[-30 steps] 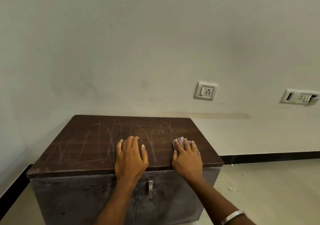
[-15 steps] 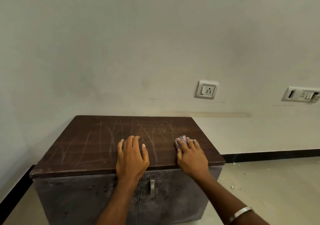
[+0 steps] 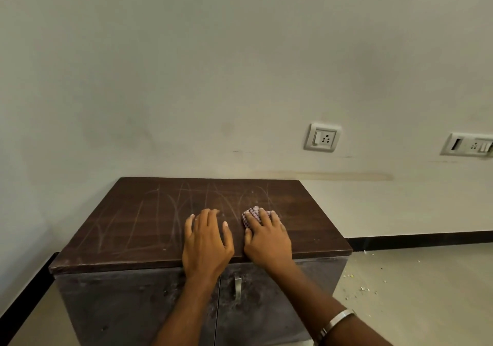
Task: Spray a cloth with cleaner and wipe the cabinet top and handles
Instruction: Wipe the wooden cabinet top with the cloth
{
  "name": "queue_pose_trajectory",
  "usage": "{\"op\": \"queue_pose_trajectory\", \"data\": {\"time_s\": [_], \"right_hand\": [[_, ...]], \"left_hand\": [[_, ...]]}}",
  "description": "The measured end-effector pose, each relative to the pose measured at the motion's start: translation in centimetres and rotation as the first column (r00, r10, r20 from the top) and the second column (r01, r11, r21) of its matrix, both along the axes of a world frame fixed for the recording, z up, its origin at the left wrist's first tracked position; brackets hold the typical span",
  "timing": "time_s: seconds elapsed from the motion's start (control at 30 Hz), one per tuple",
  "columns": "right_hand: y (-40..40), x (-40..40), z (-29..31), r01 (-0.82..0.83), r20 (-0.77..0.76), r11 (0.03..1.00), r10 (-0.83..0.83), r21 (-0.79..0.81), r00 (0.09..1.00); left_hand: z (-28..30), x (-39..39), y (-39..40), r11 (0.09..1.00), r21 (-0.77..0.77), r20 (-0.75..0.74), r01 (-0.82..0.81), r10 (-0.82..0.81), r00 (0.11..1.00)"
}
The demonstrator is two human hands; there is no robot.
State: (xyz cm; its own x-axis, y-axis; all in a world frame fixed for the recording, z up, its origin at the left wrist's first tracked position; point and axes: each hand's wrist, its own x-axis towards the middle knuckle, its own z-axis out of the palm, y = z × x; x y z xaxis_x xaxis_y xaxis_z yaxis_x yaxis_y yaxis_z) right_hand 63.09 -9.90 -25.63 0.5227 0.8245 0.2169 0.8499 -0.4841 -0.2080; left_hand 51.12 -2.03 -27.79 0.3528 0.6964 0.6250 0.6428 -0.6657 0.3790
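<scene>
A low cabinet has a dark brown wooden top [image 3: 138, 223] streaked with pale wipe marks. My left hand [image 3: 206, 241] lies flat on the top near the front edge, fingers straight. Just to its right, my right hand [image 3: 268, 239] presses a small checked pink-and-white cloth [image 3: 252, 213] onto the top; only the cloth's far edge shows past my fingers. A metal handle [image 3: 237, 287] hangs on the grey door below my hands. No spray bottle is in view.
The cabinet stands against a pale wall with two socket plates [image 3: 322, 137] [image 3: 469, 145] to the right. Crumbs [image 3: 362, 288] lie scattered on the beige floor right of the cabinet. A black skirting [image 3: 421, 237] runs along the wall base.
My right hand with the cloth slid right along the top, then came back left toward my left hand. My left hand stayed in place.
</scene>
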Motion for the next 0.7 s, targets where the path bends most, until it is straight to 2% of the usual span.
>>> {"op": "queue_pose_trajectory", "data": {"time_s": [0.13, 0.33, 0.47, 0.57, 0.7], "right_hand": [[-0.9, 1.9, -0.2, 0.002, 0.001, 1.0, -0.002, 0.02, 1.0], [-4.3, 7.9, 0.5, 0.19, -0.016, 0.981, -0.191, -0.026, 0.982], [-3.9, 8.2, 0.5, 0.245, -0.023, 0.968, -0.247, -0.058, 0.969], [-2.7, 6.6, 0.4, 0.209, -0.013, 0.977, -0.21, -0.042, 0.978], [-0.2, 2.9, 0.3, 0.061, 0.005, 0.998, -0.061, -0.031, 0.998]], "left_hand": [[0.0, -0.1, 0.1, 1.0, -0.003, 0.0, 0.003, -0.003, 1.0], [0.0, 0.0, 0.0, 1.0, -0.007, -0.001, 0.008, -0.008, 1.0], [-0.1, 0.0, 0.0, 1.0, -0.009, -0.006, 0.007, -0.007, 1.0], [-0.1, 0.1, 0.1, 1.0, 0.002, -0.003, 0.01, -0.01, 1.0], [0.0, 0.1, 0.0, 1.0, 0.002, -0.019, -0.005, 0.005, 1.0]]}}
